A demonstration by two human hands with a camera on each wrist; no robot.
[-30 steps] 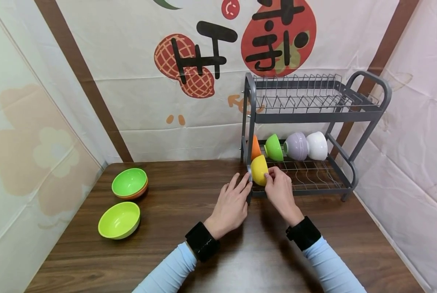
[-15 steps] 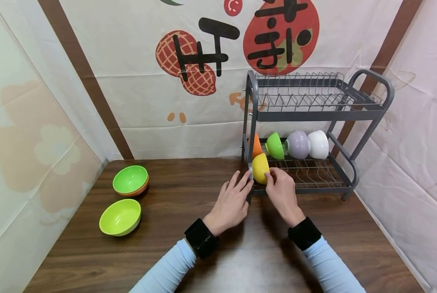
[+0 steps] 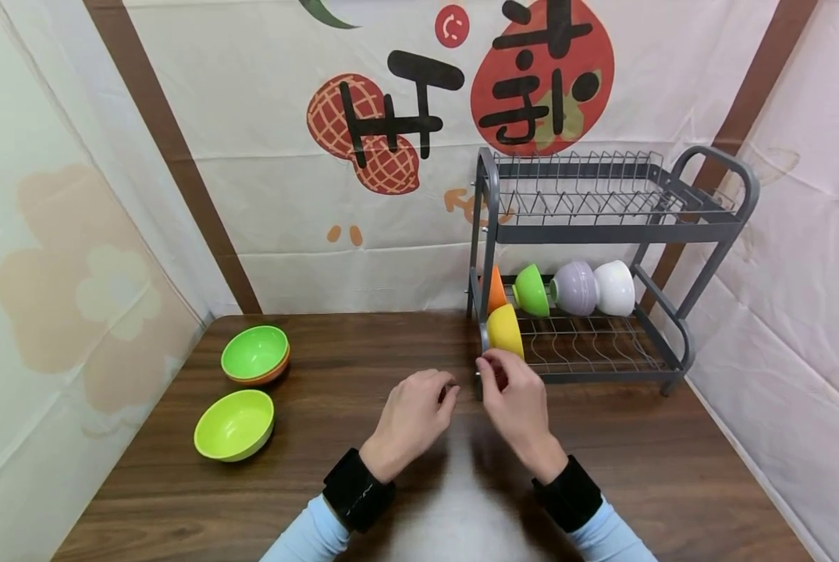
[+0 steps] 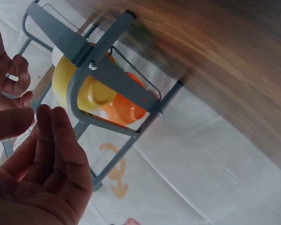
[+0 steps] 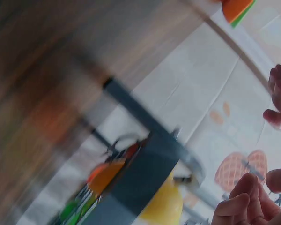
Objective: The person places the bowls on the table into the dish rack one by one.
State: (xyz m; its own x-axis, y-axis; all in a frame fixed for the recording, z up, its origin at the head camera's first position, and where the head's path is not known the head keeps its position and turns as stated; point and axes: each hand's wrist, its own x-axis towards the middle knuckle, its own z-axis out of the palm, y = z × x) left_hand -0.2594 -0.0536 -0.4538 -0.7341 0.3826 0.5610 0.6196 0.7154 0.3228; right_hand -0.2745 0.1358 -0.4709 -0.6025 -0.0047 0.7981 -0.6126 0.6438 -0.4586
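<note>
My right hand (image 3: 517,406) hovers just in front of the lower left corner of a grey two-tier dish rack (image 3: 616,234), fingers loosely bent and holding nothing. To its left, over the table, my left hand (image 3: 412,414) is also loosely curled around nothing, its thumb near the fingertips in the left wrist view. A yellow bowl (image 3: 506,332) stands on its side at the front left of the lower tier. Behind it are an orange bowl (image 3: 496,290), partly hidden by the rack's side, a green bowl (image 3: 531,293), a purple bowl (image 3: 575,289) and a white bowl (image 3: 616,289).
At the left of the brown wooden table (image 3: 363,351), a bright green bowl (image 3: 254,350) sits nested in an orange one (image 3: 268,376). A lime bowl (image 3: 235,425) lies in front of them. Printed cloth (image 3: 271,187) hangs behind the table.
My right hand has let go of the yellow bowl and drawn back toward me. My left hand has left the rack's side and moved back left, its fingers now curled. The yellow bowl stays in the rack.
</note>
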